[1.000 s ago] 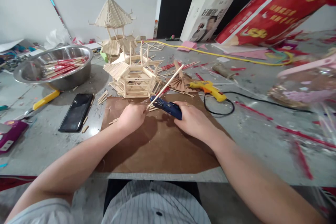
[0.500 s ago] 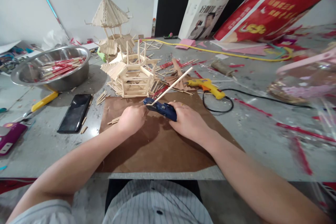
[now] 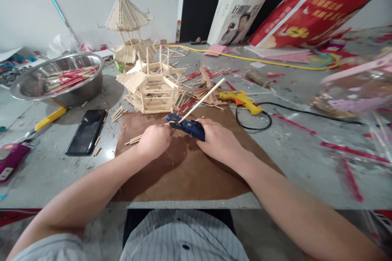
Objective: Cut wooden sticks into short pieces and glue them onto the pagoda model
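My right hand is wrapped round a dark blue cutting tool above the brown sheet. A long pale stick slants up to the right from the tool's jaws. My left hand is closed by the tool's left end, with a short pale stick end showing at its fingertips; most of what it holds is hidden. Just beyond stands a hexagonal stick frame. Several short sticks lie beside my left wrist.
A black phone, a steel bowl of red-wrapped sticks and a yellow-handled knife are on the left. Behind stands a stick pagoda. A yellow glue gun with a black cord lies to the right.
The lower end of the long stick has shifted slightly right at the tool's jaws, and a short stick end now shows at my left fingertips. Both hands stay nearly in place.
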Demonstrator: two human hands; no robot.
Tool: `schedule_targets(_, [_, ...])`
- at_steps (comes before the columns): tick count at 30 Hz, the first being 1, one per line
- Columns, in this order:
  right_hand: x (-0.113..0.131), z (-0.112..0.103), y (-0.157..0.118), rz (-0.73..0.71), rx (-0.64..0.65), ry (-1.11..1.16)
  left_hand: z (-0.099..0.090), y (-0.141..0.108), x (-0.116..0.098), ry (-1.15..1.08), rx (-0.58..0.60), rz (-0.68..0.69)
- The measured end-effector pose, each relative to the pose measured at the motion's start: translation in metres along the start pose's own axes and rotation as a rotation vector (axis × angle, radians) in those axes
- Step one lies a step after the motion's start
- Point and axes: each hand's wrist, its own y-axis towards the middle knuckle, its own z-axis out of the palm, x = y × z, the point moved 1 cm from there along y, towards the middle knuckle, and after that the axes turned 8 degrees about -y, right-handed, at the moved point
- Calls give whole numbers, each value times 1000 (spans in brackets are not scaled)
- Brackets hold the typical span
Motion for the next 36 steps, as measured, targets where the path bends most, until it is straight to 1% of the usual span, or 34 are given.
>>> schedule_targets(4, [0,2,-1,6,-13,-23,-1,1,0,-16,-18,22])
schedule_targets(6, [1,1,-1,17,-7,-47,-2,2,0,-33,-2,16])
schedule_targets(8, [2,-1,-1,38,24,-74,-5,2,0,-71,26,-1])
schedule_targets(10, [4,-6,-2,55,85,-94,-8,2,-1,-129,44,-4])
schedule_targets(13, [3,-16,-3,66,208,-84,-11,2,-2,-282,108,-7])
schedule_targets(16, [-1,-24,-5,64,368,-5,-10,2,-6,-489,256,-50])
schedule_targets(18, [-3,-27,-8,87,513,71,-7,2,-10,-609,346,-84])
schedule_targets(21, [-5,-30,-11,183,720,153,-1,1,-14,-757,470,-190])
schedule_targets(23, [-4,-31,-12,229,789,172,2,1,-15,-824,542,-279])
schedule_targets(25, [-4,-31,-11,238,808,172,4,1,-15,-870,594,-336])
schedule_targets(28, [-3,-32,-8,219,819,150,4,2,-14,-908,637,-370])
schedule_targets(36, [-1,-32,-2,209,816,120,1,4,-16,-913,650,-396])
